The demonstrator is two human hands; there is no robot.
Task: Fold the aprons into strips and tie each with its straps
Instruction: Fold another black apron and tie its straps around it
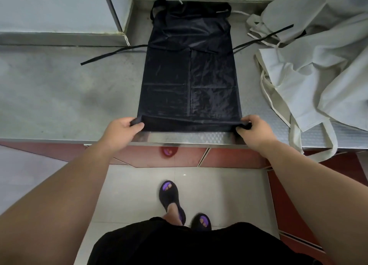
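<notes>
At the near edge of the worktop (59, 97), my left hand (121, 128) pinches the near left corner of the black apron (189, 75) and my right hand (253, 128) pinches the near right corner. Each hand has its fingers curled round a small bunch of cloth, and the hem is stretched taut between them. The apron lies flat and runs away from me, with the bib end and its neck loop (159, 7) at the back wall. Its waist straps trail outward: the left strap (113, 54) lies on bare steel, and the right strap (264, 35) reaches onto the heap of white aprons (322, 61) to my right. I judge the folding has barely begun. The cloth looks slick, so if I lift one corner higher than the other, the layers could slide and the fold come out skewed. The straps worry me more. A fold could trap one inside the strip, leaving nothing to tie with, and the right one could drag the white cloth, part of which hangs over the worktop's edge.
</notes>
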